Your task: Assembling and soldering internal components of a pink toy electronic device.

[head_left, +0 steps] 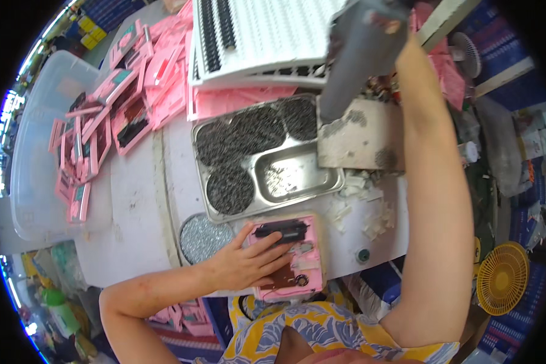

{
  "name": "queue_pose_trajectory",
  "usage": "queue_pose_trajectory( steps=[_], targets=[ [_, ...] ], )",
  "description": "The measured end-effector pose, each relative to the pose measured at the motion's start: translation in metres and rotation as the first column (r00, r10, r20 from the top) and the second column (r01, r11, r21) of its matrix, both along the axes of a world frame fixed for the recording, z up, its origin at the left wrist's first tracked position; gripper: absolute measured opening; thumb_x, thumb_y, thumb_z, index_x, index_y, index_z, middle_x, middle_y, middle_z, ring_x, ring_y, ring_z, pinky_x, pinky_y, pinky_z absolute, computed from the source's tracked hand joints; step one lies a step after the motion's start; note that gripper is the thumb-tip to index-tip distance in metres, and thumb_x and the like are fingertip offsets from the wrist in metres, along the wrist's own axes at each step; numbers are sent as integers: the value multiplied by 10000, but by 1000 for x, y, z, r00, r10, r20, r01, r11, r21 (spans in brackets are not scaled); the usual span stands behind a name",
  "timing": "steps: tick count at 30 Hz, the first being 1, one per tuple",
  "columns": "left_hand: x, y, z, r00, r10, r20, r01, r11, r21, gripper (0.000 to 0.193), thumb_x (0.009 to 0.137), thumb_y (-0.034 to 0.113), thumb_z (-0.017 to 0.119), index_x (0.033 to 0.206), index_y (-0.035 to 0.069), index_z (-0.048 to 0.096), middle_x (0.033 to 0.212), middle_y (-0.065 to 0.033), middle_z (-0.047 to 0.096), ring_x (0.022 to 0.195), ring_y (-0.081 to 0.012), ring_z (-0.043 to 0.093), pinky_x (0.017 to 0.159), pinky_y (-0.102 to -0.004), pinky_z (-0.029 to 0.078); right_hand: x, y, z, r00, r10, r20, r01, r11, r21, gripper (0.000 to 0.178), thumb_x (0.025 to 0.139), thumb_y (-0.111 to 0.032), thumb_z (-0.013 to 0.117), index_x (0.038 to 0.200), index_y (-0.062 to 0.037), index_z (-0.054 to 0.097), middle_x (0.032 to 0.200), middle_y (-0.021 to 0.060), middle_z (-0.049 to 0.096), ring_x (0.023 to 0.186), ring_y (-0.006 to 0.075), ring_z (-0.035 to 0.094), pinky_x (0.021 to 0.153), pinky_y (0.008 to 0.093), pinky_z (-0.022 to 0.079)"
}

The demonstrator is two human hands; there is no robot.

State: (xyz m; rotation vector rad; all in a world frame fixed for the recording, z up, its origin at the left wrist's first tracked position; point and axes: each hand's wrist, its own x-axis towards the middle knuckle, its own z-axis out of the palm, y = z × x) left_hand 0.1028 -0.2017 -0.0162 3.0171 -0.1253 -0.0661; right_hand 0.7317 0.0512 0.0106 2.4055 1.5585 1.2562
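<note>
My left hand point(244, 262) lies on a pink plastic housing point(318, 270) at the table's near edge, its fingers stretched out. Its fingertips touch a black rectangular part point(280, 231) set in the upper end of the housing. Lower in the housing are a brown panel point(282, 276) and a small round black part point(301, 280). My right forearm point(434, 139) reaches up to the far right. Around its wrist end, a large dark grey cylindrical object point(361, 73) blurs close to the camera and hides the fingers of my right hand.
Beyond the housing stands a metal compartment tray point(264, 209) of small dark pieces. Left of the housing is a round dish of silvery bits point(205, 238). Pink parts point(164, 67) pile up by a clear bin point(39, 151). White racks point(273, 42) stand at the back; white scraps point(376, 218) lie right.
</note>
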Motion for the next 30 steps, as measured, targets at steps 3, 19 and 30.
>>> queue_pose_trajectory(
  steps=[3,19,30],
  targets=[
    [1,-8,-7,998,16,60,-17,1000,7,785,872,657,576,1496,184,509,1615,-29,389,1494,-233,312,1166,-666,215,-9,-13,5,995,70,-74,-71,997,-16,388,904,-142,677,1276,-29,664,1186,141,699,1031,262,673,917,327,503],
    [22,-3,-10,1000,18,-22,-18,999,-28,811,881,708,523,1570,298,397,1652,22,340,1575,-233,166,1209,-687,6,-128,-349,134,460,525,-716,-132,838,529,341,946,-115,708,1231,66,661,1103,101,695,950,168,658,823,283,520],
    [1,3,61,966,173,-190,-50,-600,-798,640,958,344,668,1420,-48,462,1191,-188,675,1030,-209,711,834,-323,597,-362,-410,19,335,776,-535,-571,619,540,400,756,-35,755,1152,-1,707,1191,194,712,1134,379,663,941,386,535]
  ],
)
